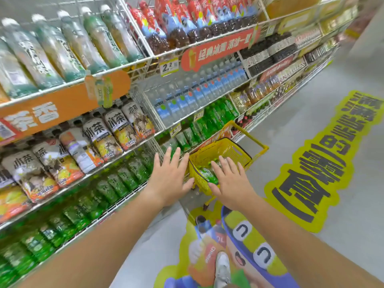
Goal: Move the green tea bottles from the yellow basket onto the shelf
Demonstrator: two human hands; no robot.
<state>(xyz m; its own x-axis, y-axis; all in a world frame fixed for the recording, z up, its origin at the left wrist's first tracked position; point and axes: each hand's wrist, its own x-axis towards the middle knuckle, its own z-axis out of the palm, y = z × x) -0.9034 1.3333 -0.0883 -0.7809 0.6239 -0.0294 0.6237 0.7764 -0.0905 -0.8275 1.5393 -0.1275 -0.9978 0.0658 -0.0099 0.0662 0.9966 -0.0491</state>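
A yellow basket (pixel 226 150) stands on the floor beside the shelving, its handle raised. Green tea bottles (pixel 207 175) lie inside it, partly hidden by my hands. My left hand (pixel 171 175) hovers with fingers spread just left of the basket's near corner, holding nothing. My right hand (pixel 230 179) is spread flat over the basket's near edge, above the bottles, with nothing gripped. The shelf (pixel 116 201) at hand height carries a row of green tea bottles (pixel 124 179) with green labels.
Higher shelves hold white-labelled iced tea bottles (pixel 97 138), water bottles (pixel 187 98) and dark drinks (pixel 176 38). The grey floor to the right bears large yellow stickers (pixel 324 161). My white shoe (pixel 222 269) shows at the bottom.
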